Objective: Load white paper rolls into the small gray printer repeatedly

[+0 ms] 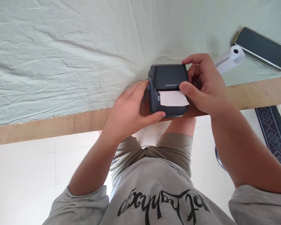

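Observation:
A small black label printer (pixel 170 76) marked NIIMBOT rests at the table's front edge. From its slot a short strip of white paper (pixel 173 98) sticks out towards me. My left hand (pixel 131 107) grips the printer's left side, fingers along the side and thumb at the front corner. At the right side, my right hand (pixel 202 82) has its index finger on the back corner and its thumb by the paper's right end; its other fingers are curled. The printer's cover looks closed.
A white paper roll (pixel 229 59) lies right of my right hand, touching or close to a dark phone (pixel 263 48). A wrinkled pale green cloth (pixel 84 56) covers the table, leaving a wooden front edge (pixel 49 125) bare. A patterned dark mat (pixel 273 131) lies on the floor at right.

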`<state>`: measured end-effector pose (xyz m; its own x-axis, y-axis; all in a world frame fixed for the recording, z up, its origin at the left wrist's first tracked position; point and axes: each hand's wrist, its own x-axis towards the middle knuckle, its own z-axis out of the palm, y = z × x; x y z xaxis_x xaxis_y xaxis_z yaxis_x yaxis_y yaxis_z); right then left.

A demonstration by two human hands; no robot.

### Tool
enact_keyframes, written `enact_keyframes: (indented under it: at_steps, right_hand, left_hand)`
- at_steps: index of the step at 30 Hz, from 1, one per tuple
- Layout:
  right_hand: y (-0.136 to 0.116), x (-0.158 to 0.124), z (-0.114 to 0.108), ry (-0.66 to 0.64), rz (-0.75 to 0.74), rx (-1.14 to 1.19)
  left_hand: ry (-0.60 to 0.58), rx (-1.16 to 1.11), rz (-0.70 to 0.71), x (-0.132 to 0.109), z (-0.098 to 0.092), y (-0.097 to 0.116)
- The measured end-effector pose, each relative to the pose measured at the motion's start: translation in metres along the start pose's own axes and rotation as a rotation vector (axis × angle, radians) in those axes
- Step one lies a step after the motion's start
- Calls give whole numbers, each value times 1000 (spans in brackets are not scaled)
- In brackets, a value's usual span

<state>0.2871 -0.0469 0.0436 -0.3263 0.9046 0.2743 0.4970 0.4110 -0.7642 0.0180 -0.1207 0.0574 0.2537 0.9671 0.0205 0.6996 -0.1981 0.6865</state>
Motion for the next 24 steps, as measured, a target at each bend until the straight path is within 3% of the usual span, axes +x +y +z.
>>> enact_keyframes:
  at_steps: [3,7,10,12,17,21,24]
  right_hand:
    - [-20,3,-9,30,16,-57]
    - [-50,20,-11,171,0,-108]
    - [-59,32,-10,219,12,-134]
    - [-58,38,-11,105,6,-237]
    - [-39,64,-17,-363,-51,-623]
    - [-29,86,-15,-500,-47,-641]
    - [-40,87,-22,-526,-47,-640]
  left_hand:
    - [4,6,4,0,0,1]
    - [11,14,7,0,0,0]
    - [13,16,10,0,-1,-2]
    - [10,19,17,0,-1,-3]
    - [6,7,9,0,0,-4]
    - [-1,-2,5,0,0,-3]
    - [-7,-22,5,0,0,-2]
